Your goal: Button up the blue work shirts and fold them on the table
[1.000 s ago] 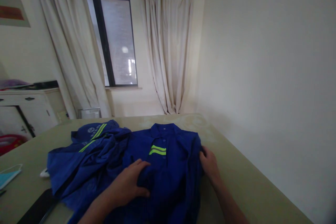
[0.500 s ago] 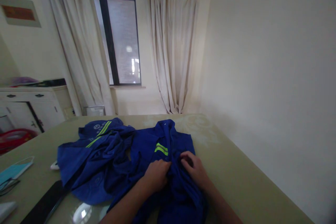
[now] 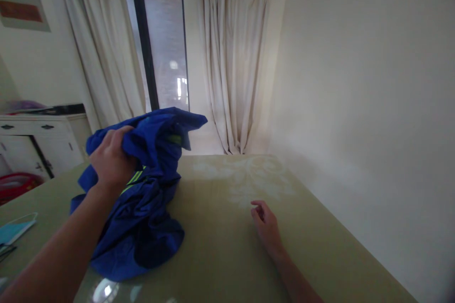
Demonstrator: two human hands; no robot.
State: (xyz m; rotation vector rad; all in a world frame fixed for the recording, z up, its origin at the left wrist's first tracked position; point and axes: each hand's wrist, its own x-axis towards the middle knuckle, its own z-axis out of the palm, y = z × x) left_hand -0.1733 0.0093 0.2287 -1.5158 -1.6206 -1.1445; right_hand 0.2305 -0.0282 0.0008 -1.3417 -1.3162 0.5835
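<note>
Blue shirt (image 3: 159, 139) hangs bunched in the left hand (image 3: 113, 156), lifted above the far part of a crumpled blue garment (image 3: 138, 232). The left fingers are clamped on the shirt's gathered cloth, the back of the hand toward the camera. One corner of the shirt juts out to the right, past the crumpled garment's right edge, and a yellow-green patch shows inside its folds. Where the two blue cloths meet, it is hard to tell whether they touch.

The crumpled garment lies in a heap on the tabletop (image 3: 220, 255), with bright yellow-green stripes partly visible near its far end. To the right of it, well apart, is the right hand (image 3: 266, 227), empty, its fingers loosely curled with a small gap at the tips; whether it touches the tabletop cannot be told. Beyond the crumpled garment and to its right, a pale leafy pattern spreads over the tabletop.

To the left of the crumpled garment lies a light blue face mask (image 3: 16, 233). Just nearer the camera than it sits a shiny round object (image 3: 104, 289). Behind it stands a dark-framed window (image 3: 167, 52), and a white cabinet (image 3: 53, 142) is behind it to the left
</note>
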